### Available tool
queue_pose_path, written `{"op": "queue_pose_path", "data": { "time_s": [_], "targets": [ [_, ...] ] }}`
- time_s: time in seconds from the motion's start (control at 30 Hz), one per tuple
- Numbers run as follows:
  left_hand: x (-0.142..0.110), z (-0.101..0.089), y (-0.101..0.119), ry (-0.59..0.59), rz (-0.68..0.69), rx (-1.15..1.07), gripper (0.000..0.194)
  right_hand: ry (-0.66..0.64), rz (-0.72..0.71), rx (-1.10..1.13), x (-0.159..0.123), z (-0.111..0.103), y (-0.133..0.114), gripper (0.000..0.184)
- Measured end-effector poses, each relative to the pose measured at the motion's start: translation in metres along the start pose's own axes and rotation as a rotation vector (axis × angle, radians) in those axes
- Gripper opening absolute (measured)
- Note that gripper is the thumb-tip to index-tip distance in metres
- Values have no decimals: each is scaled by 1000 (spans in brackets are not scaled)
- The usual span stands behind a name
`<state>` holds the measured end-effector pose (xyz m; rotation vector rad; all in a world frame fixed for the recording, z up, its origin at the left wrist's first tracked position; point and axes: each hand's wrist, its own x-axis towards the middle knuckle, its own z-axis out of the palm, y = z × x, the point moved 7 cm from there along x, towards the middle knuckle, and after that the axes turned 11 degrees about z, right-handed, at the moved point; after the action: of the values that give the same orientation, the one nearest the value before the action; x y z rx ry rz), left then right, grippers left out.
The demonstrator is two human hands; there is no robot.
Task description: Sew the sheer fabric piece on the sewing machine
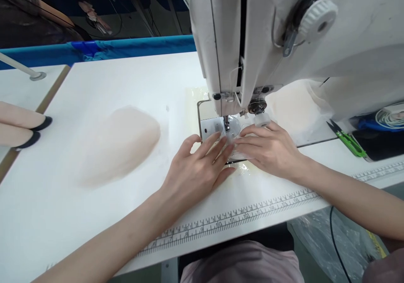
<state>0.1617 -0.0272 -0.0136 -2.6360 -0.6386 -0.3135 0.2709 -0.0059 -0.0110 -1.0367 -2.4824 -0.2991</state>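
My left hand [198, 169] lies palm down on the near side of the sewing machine's metal plate [210, 128]. Its fingers are spread, with the tips just in front of the presser foot [226, 124]. From the other side, my right hand [273, 150] reaches in with its fingers close together. They press on a piece of thin, see-through fabric [253, 155] beside the foot. The thumb is partly hidden under the fingers. Much of this fabric is covered by both hands, and its edges are hard to make out. The sewing machine [221, 43] stands over the plate.
A sheer beige fabric piece [129, 144] lies left on the white table [104, 81]; more pale fabric [293, 106] sits under the machine arm. Green thread snips [350, 143] rest at right. Two beige shapes with black tips [23, 125] jut in left. A printed ruler [240, 216] lines the front edge.
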Motion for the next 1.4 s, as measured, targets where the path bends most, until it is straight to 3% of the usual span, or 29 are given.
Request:
{"op": "queue_pose_path", "data": {
  "time_s": [0.17, 0.5, 0.77, 1.07, 1.4],
  "targets": [
    [-1, 3, -2, -42, 2, -23, 34, -49, 28, 19, 0, 2, 2, 29],
    [-2, 7, -7, -10, -10, -92, 38, 49, 15, 28, 3, 0, 1, 30],
    [-2, 20, -23, -36, -98, -179, 39, 6, 81, 16, 7, 15, 12, 24],
    [-4, 5, -10, 13, -91, -154, 32, -49, 82, 48, 2, 12, 6, 27],
    [-4, 7, -14, 51, -78, -173, 32, -18, 63, -23, 2, 13, 5, 24]
  ]
}}
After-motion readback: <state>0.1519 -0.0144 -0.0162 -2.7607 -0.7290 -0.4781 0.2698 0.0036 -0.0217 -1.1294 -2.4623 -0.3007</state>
